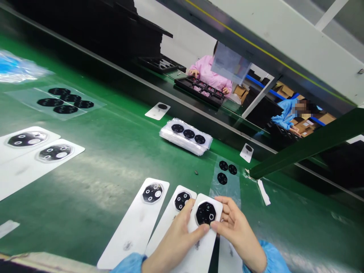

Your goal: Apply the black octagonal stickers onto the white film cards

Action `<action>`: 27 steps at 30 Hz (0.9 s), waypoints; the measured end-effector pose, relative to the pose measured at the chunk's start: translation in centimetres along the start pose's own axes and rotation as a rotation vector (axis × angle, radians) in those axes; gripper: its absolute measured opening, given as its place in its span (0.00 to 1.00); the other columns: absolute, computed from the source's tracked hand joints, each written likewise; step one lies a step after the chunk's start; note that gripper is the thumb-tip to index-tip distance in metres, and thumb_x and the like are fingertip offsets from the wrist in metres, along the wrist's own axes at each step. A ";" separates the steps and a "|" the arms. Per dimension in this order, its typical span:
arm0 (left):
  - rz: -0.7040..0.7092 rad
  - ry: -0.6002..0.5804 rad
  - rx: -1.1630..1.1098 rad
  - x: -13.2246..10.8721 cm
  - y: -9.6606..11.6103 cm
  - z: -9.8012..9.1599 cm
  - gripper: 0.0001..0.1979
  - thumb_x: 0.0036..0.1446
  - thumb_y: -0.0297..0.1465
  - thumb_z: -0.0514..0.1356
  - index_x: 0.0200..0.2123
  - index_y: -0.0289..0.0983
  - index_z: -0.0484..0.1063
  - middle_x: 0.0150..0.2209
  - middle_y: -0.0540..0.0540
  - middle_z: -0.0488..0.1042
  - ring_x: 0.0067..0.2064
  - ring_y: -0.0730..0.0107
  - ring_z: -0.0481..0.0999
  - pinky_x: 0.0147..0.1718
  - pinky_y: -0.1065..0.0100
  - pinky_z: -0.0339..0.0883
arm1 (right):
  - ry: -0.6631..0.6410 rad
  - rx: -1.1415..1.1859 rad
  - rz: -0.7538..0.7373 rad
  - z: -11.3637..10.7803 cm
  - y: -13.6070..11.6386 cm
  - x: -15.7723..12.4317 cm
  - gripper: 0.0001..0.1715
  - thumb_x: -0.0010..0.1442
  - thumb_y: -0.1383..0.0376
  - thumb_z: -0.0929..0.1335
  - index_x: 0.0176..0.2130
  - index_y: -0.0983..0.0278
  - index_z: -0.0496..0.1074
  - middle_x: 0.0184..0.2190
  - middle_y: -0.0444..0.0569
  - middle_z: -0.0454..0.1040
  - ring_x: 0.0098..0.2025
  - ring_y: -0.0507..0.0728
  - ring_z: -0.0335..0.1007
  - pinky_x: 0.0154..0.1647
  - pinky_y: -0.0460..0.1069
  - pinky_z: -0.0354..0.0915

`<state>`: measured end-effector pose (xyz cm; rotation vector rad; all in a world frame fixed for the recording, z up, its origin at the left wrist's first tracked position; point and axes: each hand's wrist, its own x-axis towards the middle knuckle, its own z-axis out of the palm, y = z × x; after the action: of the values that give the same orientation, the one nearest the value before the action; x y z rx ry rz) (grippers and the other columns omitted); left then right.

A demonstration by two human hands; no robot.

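Observation:
Between my two hands is a white phone back cover (203, 246) with a black octagonal camera disc (206, 213) on its upper end. My left hand (176, 237) grips its left edge, thumb against the lower rim of the disc. From the right, my right hand (237, 227) holds the edge, its thumb also by the disc and its fingers behind. Just left of my hands lie a second white cover (159, 231), partly under my left hand, and a third cover (136, 223). Another white cover (226, 254) is partly hidden below my right hand.
A clear film sheet (217, 189) with 3 black discs lies beyond my right hand. Farther off are a stack of film sheets (182, 142), a disc sheet (93, 104) and more covers (25, 167). A green post (307, 144) rises at right. Two people work across the bench.

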<state>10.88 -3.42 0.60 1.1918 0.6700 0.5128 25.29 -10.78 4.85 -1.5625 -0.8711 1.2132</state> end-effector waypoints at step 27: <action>-0.110 -0.053 -0.149 0.7 1.8 0.5 0.18 0.52 0.45 0.60 0.24 0.36 0.62 0.23 0.54 0.62 0.27 0.74 0.61 0.27 0.72 0.55 | 0.052 -0.060 0.059 0.2 -0.2 0.9 0.27 0.48 0.45 0.71 0.27 0.65 0.65 0.16 0.38 0.65 0.15 0.46 0.56 0.14 0.41 0.54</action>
<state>11.69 -2.72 2.25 1.0193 0.6372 0.4302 25.30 -9.80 4.70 -1.6708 -0.8394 1.1921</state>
